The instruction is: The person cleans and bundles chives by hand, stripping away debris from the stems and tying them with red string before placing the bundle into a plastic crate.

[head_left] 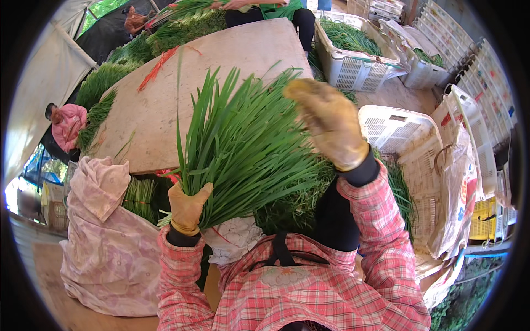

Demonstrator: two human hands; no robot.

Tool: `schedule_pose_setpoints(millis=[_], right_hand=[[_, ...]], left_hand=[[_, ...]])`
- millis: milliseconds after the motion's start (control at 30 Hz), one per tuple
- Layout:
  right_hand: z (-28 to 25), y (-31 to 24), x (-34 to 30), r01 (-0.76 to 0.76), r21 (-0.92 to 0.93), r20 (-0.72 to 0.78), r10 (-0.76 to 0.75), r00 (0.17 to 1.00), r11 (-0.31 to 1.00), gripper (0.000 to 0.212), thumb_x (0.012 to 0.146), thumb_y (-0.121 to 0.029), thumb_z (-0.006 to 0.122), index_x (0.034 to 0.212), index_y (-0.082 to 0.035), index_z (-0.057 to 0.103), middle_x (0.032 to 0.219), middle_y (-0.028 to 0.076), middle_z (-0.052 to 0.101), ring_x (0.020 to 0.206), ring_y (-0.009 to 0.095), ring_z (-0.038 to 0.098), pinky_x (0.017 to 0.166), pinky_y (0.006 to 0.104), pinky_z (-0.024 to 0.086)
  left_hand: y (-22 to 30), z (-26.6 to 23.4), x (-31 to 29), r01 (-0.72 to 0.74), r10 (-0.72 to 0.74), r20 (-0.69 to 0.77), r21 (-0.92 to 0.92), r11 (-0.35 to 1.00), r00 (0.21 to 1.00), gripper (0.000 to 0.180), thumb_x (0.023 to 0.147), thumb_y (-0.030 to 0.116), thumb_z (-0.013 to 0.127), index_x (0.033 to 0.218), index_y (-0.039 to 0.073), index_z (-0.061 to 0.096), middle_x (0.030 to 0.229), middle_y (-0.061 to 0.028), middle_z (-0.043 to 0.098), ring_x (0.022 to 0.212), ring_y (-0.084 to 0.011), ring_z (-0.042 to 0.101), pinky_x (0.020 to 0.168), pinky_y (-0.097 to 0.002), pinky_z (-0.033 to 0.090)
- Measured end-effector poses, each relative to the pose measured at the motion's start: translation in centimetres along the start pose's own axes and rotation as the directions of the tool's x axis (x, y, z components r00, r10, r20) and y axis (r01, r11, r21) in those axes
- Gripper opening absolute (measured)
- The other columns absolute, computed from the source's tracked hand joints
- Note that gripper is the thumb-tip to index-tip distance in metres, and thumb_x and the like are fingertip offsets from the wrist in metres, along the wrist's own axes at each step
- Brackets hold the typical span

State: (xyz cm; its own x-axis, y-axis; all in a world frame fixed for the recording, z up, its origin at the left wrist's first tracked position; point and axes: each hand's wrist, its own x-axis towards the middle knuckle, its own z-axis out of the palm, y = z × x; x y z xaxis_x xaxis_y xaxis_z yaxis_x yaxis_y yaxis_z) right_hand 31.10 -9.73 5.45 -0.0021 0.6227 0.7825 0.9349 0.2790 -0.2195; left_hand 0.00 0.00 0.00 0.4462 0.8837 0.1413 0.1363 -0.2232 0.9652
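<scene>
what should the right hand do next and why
Perhaps bring the yellow-gloved right hand to the fanned-out bunch of long green leaves and gather it in: the yellow-gloved left hand grips near the stem end, the leaves splay widely, and the blurred right hand appears empty.

The leaves [248, 143] at centre are green, the gloves [328, 124] yellow-brown, the shirt [320, 289] at bottom pink plaid, the lower-left cloth [113, 259] pale pink (faintly flowered).

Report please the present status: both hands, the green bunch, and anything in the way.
Left hand gripping green bunch near base. Right hand raised by bunch's right side, blurred, nothing visible held. Red strip on board beyond, apart from bunch.
</scene>
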Motion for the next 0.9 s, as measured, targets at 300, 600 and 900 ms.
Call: schedule_pose_setpoints(millis=[300,600,900], right_hand=[[4.6,0.5,-2.6,-0.430,0.584,0.107,0.459,0.882,0.689,0.012,0.085,-0.009,0.058,0.080,-0.003,0.067,0.076,0.010,0.065,0.066,0.019,0.058,0.063,0.0318,0.047],[-4.4,-1.5,-8.7,-0.514,0.466,0.435,0.319,0.842,0.720,0.018,0.075,-0.015,0.074,0.089,-0.005,0.069,0.080,0.010,0.067,0.077,0.021,0.065,0.072,0.0328,0.052],[18.7,-8.7,-20.2,-0.750,0.655,0.752,0.178,0.634,-0.096,0.056,0.079,-0.022,0.070,0.122,0.007,0.048,0.102,0.016,0.062,0.089,0.020,0.059,0.081,0.0327,0.049]], left_hand=[[0.8,1.1,0.2,-0.006,0.006,-0.004,0.002,1.000,1.000,0.022,0.076,-0.003,0.065,0.098,-0.004,0.064,0.088,-0.0061,0.068,0.074,-0.0098,0.060,0.071,-0.0253,0.049],[0.2,1.0,-0.4,0.053,-0.055,-0.062,-0.042,0.998,0.997,0.024,0.076,-0.003,0.064,0.100,-0.004,0.063,0.091,-0.0063,0.068,0.078,-0.0116,0.061,0.073,-0.0254,0.048],[0.0,-0.1,0.3,-0.070,0.069,0.036,0.036,0.997,0.997,0.026,0.080,-0.003,0.063,0.106,-0.004,0.060,0.097,-0.0075,0.066,0.083,-0.0118,0.061,0.079,-0.0265,0.048]])
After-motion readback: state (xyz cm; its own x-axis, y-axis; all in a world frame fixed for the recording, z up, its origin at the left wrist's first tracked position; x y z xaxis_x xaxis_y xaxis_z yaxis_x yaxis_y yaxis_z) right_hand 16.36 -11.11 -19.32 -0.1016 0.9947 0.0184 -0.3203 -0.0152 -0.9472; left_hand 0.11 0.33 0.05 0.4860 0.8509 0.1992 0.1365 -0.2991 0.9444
